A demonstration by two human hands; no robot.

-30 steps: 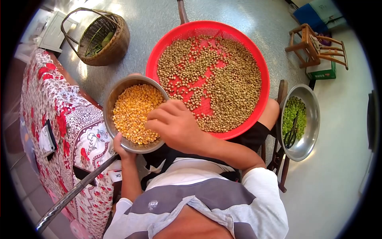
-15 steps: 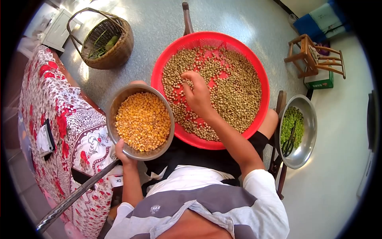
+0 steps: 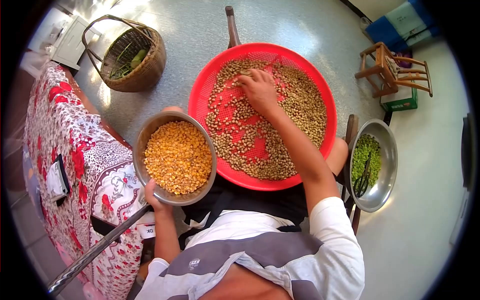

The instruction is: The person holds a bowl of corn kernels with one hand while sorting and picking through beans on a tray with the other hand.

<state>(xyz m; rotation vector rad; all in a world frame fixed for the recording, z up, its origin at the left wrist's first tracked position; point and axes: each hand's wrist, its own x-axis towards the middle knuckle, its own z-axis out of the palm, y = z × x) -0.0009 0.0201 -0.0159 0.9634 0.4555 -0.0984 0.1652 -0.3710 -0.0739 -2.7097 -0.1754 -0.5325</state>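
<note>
My left hand (image 3: 157,198) grips the near rim of a metal bowl (image 3: 212,175), thumb over the edge. Yellow corn kernels (image 3: 178,157) fill much of this bowl. To its right, a round red sieve (image 3: 330,120) rests over my lap, with brown-green beans (image 3: 300,110) spread unevenly across its mesh. My right hand (image 3: 260,90) reaches into the upper part of the sieve and touches the beans. Its fingers are bent and spread a little, and I see nothing held between them. The fingertips are partly hidden among the beans.
A wicker basket (image 3: 158,65) with green pods stands upper left. A flowered cloth (image 3: 65,145) covers the table at left, with a metal rod (image 3: 100,251) in front. At right are a metal basin (image 3: 389,170) holding chopped greens and scissors, and a wooden chair (image 3: 385,70).
My right hand has moved from the corn bowl up over the sieve and down onto the beans. Beans near it have shifted, baring more red mesh. My left hand keeps hold of the bowl.
</note>
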